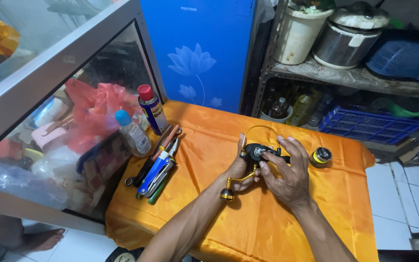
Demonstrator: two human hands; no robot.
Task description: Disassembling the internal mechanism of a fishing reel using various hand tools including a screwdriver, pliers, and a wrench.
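At the middle of the frame both hands meet on a black fishing reel [257, 154] with gold trim, held just above the orange cloth that covers the table [209, 145]. The left hand [241, 170] cups the reel from the left and underneath, its fingers curled shut around the body, with the gold crank handle [229, 190] hanging down below the palm and ending in a dark knob. The right hand [287, 172] comes in from the right; its fingers [267, 156] are bent and pinched close on the top of the reel body, though what exactly the tips press I cannot tell. A thin gold bail wire [260, 128] arches over the reel, above both hands.

Just right of the right hand, a small round spool [320, 156], black with a yellow band, lies alone on the cloth. Left of centre, a loose bundle of hand tools [157, 167] lies on the cloth: pliers, a blue-handled tool, a green stick. Behind it stand a spray can [151, 109] with a red cap and a clear bottle [133, 132] with a light blue cap, both against a glass cabinet [49, 73] filling the upper left. A bare foot [44, 238] shows on the tiled floor at lower left
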